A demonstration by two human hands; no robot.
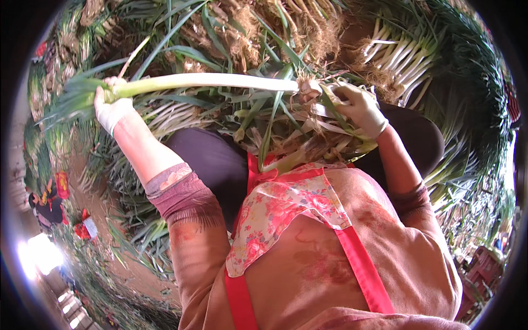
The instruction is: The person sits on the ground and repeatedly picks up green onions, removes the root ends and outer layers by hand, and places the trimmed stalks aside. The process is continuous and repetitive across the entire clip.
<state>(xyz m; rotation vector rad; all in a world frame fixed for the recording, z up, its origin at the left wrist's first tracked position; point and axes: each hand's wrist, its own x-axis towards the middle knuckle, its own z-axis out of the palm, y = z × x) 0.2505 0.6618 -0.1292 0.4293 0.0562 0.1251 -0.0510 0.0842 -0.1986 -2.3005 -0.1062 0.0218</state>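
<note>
A long green onion (214,80) with a thick white shank lies nearly level across the view, above my lap. My left hand (112,108), in a pale glove, grips it where the green leaves begin. Its root end (307,88) points right, close to my gloved right hand (358,105). The fingers of that hand are curled around pale, loose outer leaf (330,97) beside the roots. Under the onion, stripped leaves and dry skins (305,140) are heaped between my knees, some over my floral apron (284,202).
Rooty onions (243,33) are piled ahead. A row of white-stemmed onions (400,60) lies at the upper right, and more bundles (177,115) by my left knee. A person (47,208) is at the far left. A reddish crate (480,276) stands at the lower right.
</note>
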